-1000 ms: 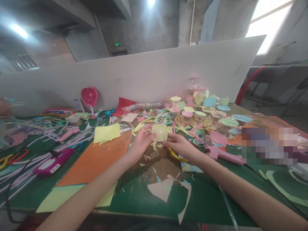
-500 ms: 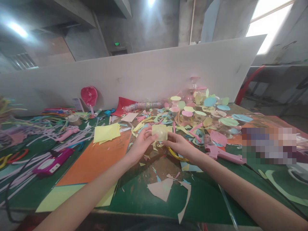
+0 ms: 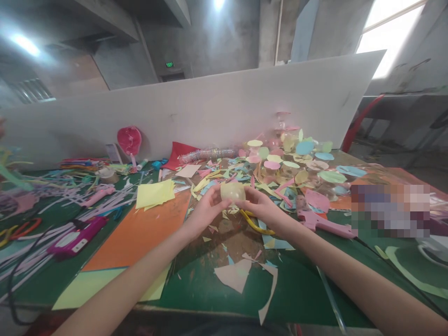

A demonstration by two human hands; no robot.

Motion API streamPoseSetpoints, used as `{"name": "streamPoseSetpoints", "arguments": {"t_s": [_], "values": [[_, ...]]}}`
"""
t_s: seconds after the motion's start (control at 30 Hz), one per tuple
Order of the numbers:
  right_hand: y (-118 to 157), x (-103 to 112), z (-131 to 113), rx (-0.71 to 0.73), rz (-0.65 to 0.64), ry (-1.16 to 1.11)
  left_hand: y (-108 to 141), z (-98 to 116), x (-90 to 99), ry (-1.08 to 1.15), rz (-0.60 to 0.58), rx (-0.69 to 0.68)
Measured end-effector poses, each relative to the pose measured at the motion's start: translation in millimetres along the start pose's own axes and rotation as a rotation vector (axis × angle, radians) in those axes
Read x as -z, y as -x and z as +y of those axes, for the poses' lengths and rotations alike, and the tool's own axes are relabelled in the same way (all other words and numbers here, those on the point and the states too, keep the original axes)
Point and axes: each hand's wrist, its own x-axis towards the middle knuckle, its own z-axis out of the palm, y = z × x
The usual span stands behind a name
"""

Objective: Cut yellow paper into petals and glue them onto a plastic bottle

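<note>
Between both hands, pale yellow ball

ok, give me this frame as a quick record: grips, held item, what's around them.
left-hand grip: on pale yellow translucent dome
right-hand grip: fingertips on the same dome
under right hand: yellow strip
nearby: pink hot glue gun, orange card, yellow paper stack
surface: green table, strewn with paper scraps
</note>
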Motion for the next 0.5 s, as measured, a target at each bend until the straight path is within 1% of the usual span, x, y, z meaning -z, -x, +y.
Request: {"name": "streamPoseSetpoints", "arguments": {"t_s": [0.1, 0.27, 0.5], "values": [[-0.7, 2.1, 4.2, 0.007, -0.014, -0.047, -0.2, 0.2, 1.4, -0.028, -0.035, -0.016], [-1.3, 4.0, 6.2, -0.010, -0.001, 0.008, 0.8, 0.5, 0.3, -0.047, -0.079, -0.009], [-1.2, 3.5, 2.6, -0.004, 0.019, 0.033, 2.8, 2.2, -0.5, -0.068, -0.085, -0.015]]}}
